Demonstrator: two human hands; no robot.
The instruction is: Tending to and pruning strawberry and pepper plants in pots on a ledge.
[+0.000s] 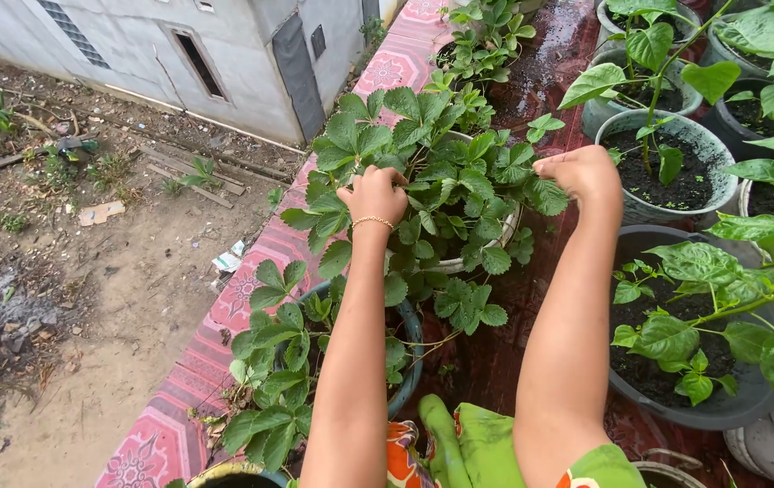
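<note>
A leafy strawberry-like plant grows in a white pot (498,242) on the wet red floor. My left hand (375,194), with a thin gold bracelet at the wrist, is closed among the leaves on the plant's left side. On the right side of the same plant my right hand (581,173) is closed around leaves or a stem. What exactly each hand pinches is hidden by foliage. A second leafy plant sits in a teal pot (410,325) nearer to me, under my left forearm.
Grey pots of dark soil with young plants (667,163) (703,334) stand at the right. A low patterned pink wall (242,289) runs along the left, with bare dirt ground and a grey building beyond. Green cloth (486,443) covers my lap.
</note>
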